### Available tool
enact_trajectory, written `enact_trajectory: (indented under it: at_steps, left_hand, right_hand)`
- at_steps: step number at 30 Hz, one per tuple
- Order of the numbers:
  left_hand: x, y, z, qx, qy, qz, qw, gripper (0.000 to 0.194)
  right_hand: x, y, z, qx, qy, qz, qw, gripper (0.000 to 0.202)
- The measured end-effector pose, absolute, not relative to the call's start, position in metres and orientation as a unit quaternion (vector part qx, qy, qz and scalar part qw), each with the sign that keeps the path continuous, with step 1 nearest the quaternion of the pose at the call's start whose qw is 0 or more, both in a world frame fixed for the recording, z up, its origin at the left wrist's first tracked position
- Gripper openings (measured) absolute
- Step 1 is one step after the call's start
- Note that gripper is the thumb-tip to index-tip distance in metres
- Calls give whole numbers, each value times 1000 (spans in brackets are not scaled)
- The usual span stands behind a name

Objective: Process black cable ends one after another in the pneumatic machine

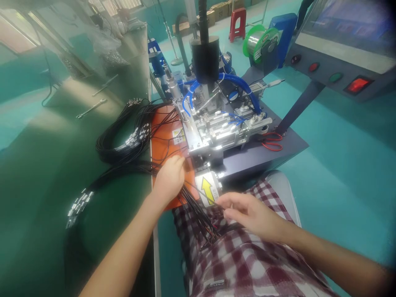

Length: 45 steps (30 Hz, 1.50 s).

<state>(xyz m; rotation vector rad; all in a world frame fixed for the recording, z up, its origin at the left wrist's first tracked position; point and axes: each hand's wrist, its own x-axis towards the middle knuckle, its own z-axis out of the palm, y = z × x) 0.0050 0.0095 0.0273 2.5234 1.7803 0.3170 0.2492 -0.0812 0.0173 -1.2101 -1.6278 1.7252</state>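
Observation:
My right hand (247,214) pinches the end of a thin black cable (204,194) above my lap, thumb and index finger together. This cable runs up and left toward my left hand (171,175), whose fingers are curled over the orange panel beside the machine front; what they hold is hidden. A bundle of black cables (194,208) passes below the left hand and hangs onto my checked apron, where its stripped ends show reddish wires. Just ahead of the left fingertips stands a metal bench machine (216,128) with pneumatic cylinders and blue tubes.
On the green table (123,251) at left lie a coiled cable bundle (103,144) and another with bright metal ends (80,206). A control box (340,53) with buttons stands right. Behind the machine are a green wire spool (256,43) and a red stool (237,22).

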Motion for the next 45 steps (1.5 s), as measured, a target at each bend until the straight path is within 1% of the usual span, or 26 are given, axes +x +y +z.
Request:
enact_trajectory:
  at_steps: [2, 5, 6, 7, 9, 11, 14, 16, 17, 20, 24, 29, 33, 36, 39, 45]
  left_hand:
    - [8, 1, 37, 810, 574, 119, 10, 35]
    - [24, -30, 61, 815, 556, 159, -6, 34]
    - [31, -43, 68, 838, 518, 170, 21, 32]
    - [39, -56, 74, 864, 475, 157, 54, 33]
    - [52, -77, 79, 891, 430, 114, 89, 43]
    - [58, -90, 76, 876, 452, 113, 122, 35]
    - [55, -94, 67, 805, 514, 158, 250, 19]
    - [50, -93, 63, 750, 541, 196, 327, 13]
    - [49, -92, 61, 728, 548, 211, 355, 12]
    - [49, -91, 58, 690, 554, 227, 407, 14]
    - [54, -92, 54, 685, 550, 228, 420, 15]
    - [56, -92, 51, 697, 545, 257, 390, 9]
    - [56, -89, 51, 701, 549, 276, 362, 6]
    - [56, -86, 51, 685, 547, 266, 400, 10]
    - [58, -82, 50, 657, 553, 264, 440, 13]
    - [61, -81, 48, 629, 561, 280, 460, 11]
  right_hand:
    - [249, -81, 17, -446, -603, 611, 253, 29]
    - [248, -81, 24, -432, -670, 539, 273, 29]
    - [247, -81, 28, -417, -693, 518, 278, 29]
    - [247, -81, 31, -405, -704, 509, 285, 29]
    - [245, -79, 36, -405, -677, 532, 308, 22]
    - [244, -77, 37, -420, -600, 600, 321, 16]
    - [245, -73, 34, -412, -513, 681, 323, 27]
    - [245, -71, 32, -415, -502, 687, 323, 28]
    - [245, -69, 32, -422, -505, 680, 323, 26]
    - [241, -67, 34, -447, -514, 656, 325, 19]
    - [236, -65, 36, -462, -517, 635, 341, 17]
    - [236, -65, 34, -472, -525, 613, 355, 7]
    - [236, -64, 35, -485, -482, 636, 357, 9]
    - [235, -61, 36, -481, -441, 667, 360, 11]
    - [234, -58, 38, -486, -419, 671, 371, 11]
    - [234, -54, 38, -486, -404, 672, 386, 9]
